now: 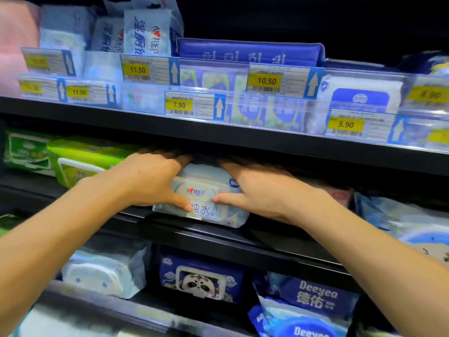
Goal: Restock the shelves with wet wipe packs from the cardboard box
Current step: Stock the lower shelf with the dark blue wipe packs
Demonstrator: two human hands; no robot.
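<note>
Two hands, our left hand [155,178] and right hand [257,188], clamp one wet wipe pack [201,198] onto the middle shelf [218,235]; cardboard box unseen, remaining stock unknown.

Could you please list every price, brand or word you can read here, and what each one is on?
"11.50": yellow tag, top shelf rail.
"10.50": tag.
"7.90": tag.
"3.90": tag.
"Deeyeo": blue pack, bottom shelf.
"纯水": white pack held by both hands.
Leftmost and rightmost tags: blurred.

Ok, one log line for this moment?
step: shelving | left hand + right hand: gripping white-and-pale-blue soft wet wipe pack | place: middle black shelf edge
</note>
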